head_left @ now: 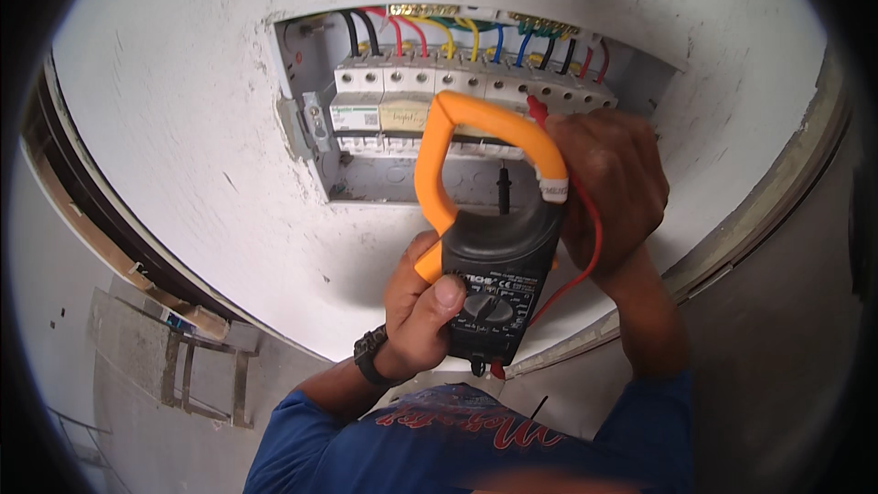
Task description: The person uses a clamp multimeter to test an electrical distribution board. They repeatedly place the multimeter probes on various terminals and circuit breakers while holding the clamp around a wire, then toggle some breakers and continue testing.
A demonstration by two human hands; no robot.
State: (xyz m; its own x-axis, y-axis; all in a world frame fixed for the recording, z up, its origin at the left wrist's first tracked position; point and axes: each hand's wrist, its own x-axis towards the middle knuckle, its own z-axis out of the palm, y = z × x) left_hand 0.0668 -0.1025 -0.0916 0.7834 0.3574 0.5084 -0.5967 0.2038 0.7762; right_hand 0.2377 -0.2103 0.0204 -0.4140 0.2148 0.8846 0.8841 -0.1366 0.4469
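My left hand (422,306) is wrapped round the lower body of a clamp meter (494,265), its thumb beside the rotary dial. The orange jaw of the meter stands upright and looks closed. My right hand (615,185) grips a red test probe (538,110), held up against the right part of a row of circuit breakers (471,82). A red lead (593,238) curves down from that hand to the meter's base. Through the jaw's opening I see a black test probe (504,190) pointing up at the breakers' lower side. What holds it is hidden behind the meter.
The breakers sit in a recessed metal box (375,185) in a white wall (192,128). Black, red, yellow and blue wires (439,37) enter them from above, under brass terminal bars (425,11). A bench-like frame (210,366) stands at lower left.
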